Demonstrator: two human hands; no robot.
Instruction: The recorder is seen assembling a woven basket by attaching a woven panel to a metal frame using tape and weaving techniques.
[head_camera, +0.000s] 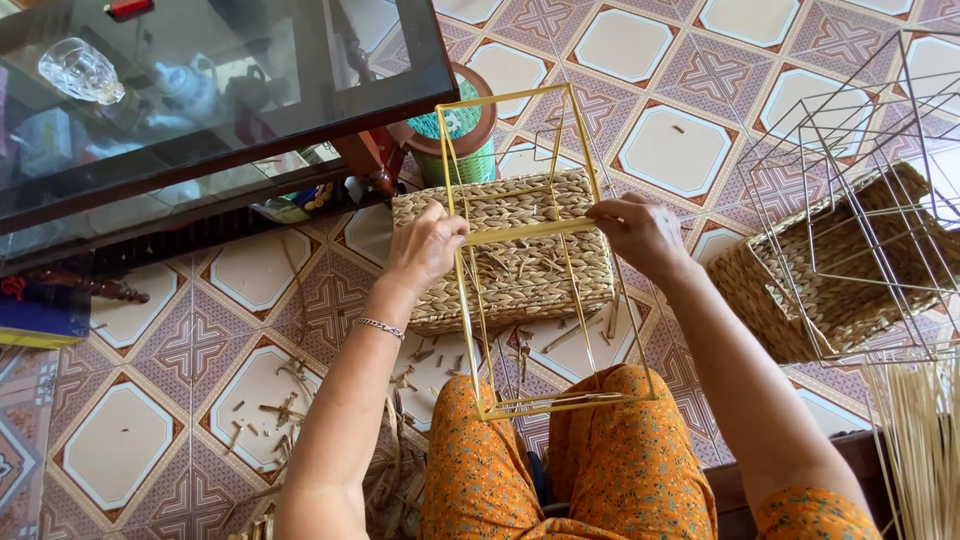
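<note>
Patterned tile floor (680, 150); left hand (428, 245) and right hand (638, 232) each pinch crossbar of yellow box-shaped wire frame (520, 232) above rectangular woven straw basket (520, 275)

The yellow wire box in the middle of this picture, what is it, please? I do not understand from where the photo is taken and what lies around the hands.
The photo comes from a camera worn on a person's head, looking down, so you see their own arms and their lap in orange patterned trousers. There is no machine here, only two bare hands. The left hand and the right hand each keep a grip on a yellow flat strip that crosses the yellow wire frame, an open box-shaped skeleton resting on the knees. Behind it on the tiled floor lies a woven basket, with straw scraps around. At the right sit a second woven basket, more bare wire frames and a bundle of thin reeds. At the upper left stands a glass table.
</note>
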